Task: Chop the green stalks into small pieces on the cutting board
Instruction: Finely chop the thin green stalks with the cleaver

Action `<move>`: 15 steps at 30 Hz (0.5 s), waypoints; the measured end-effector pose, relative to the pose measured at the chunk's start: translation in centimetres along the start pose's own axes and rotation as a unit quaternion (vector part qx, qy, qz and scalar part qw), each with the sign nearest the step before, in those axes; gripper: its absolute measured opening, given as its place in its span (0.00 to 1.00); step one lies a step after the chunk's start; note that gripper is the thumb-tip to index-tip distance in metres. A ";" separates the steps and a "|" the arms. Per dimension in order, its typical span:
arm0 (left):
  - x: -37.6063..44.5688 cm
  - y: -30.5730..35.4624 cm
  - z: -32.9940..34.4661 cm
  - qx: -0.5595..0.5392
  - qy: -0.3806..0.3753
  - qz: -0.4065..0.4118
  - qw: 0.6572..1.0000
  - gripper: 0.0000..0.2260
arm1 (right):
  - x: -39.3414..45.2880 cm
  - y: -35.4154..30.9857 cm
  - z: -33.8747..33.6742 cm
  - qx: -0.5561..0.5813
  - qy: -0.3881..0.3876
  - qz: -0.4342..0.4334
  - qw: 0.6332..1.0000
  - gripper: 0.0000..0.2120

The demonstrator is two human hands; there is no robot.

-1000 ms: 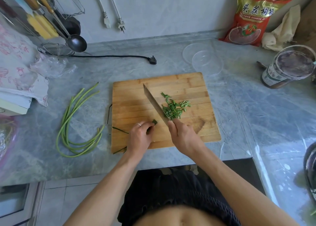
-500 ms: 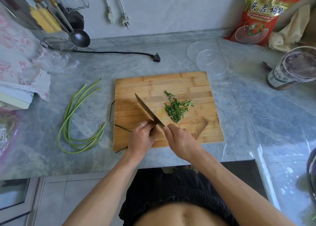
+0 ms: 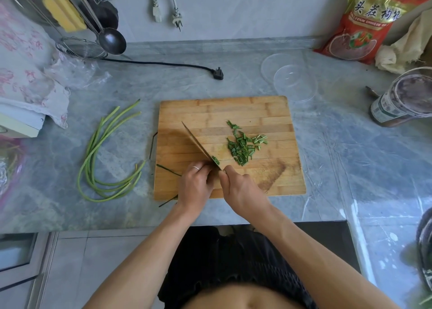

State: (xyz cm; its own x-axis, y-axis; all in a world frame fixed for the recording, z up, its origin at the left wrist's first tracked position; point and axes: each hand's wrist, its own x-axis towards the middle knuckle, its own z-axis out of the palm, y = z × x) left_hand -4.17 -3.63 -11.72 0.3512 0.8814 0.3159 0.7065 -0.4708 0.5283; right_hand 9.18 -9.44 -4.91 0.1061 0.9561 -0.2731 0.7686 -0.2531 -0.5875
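Green stalk pieces [image 3: 244,148] lie piled right of centre on the bamboo cutting board [image 3: 224,109].
Your right hand [image 3: 243,192] grips the cleaver [image 3: 201,146]; your left hand [image 3: 194,186] pins stalks near the board's front edge, whole stalks [image 3: 100,159] lying off its left edge.

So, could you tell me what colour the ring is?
Silver, on the left hand; ring in the head view.

knife [image 3: 200,146] blade swung left off the chopped pile [image 3: 244,146], now against left hand [image 3: 195,184], fresh pieces beside it
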 end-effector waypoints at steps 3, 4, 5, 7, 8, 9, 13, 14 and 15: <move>-0.2 0.2 0.1 0.018 0.013 0.003 1.000 0.10 | 1.2 -0.5 0.6 0.003 0.003 -0.001 1.000 0.17; -0.1 0.4 0.0 0.019 0.017 -0.004 1.000 0.10 | 1.7 -0.8 0.7 0.006 0.007 -0.005 1.000 0.16; -0.1 0.5 0.0 0.018 0.023 -0.015 0.999 0.11 | 1.9 -1.2 0.6 0.009 0.008 -0.006 1.000 0.15; -0.1 0.7 0.0 0.011 0.021 -0.040 0.999 0.08 | 1.8 -1.4 0.2 0.014 0.003 -0.009 1.000 0.14; -0.4 0.6 0.0 0.005 0.012 -0.051 0.999 0.05 | 1.1 -1.3 0.1 0.009 -0.001 -0.013 1.000 0.14; -0.5 0.6 0.1 -0.001 0.006 -0.057 0.998 0.03 | 0.2 -1.0 -0.1 -0.006 -0.004 -0.016 1.000 0.15; -0.8 0.1 0.4 -0.035 -0.005 -0.071 0.997 0.05 | -2.3 0.0 -0.7 -0.015 -0.014 -0.010 1.000 0.16; -0.9 0.2 0.5 -0.035 -0.001 -0.071 0.997 0.06 | -2.1 0.3 -1.0 0.007 -0.015 -0.003 1.000 0.15; -0.9 0.3 0.6 -0.036 0.003 -0.067 0.997 0.05 | -1.6 0.5 -1.3 0.029 -0.009 0.009 0.999 0.15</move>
State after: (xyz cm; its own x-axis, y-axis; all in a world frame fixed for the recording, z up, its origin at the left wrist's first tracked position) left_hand -3.92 -4.56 -12.35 0.2528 0.9365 0.2429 0.7004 -0.3503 0.6219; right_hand 10.17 -10.89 -3.77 0.1070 0.9486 -0.2979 0.7287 -0.2787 -0.6255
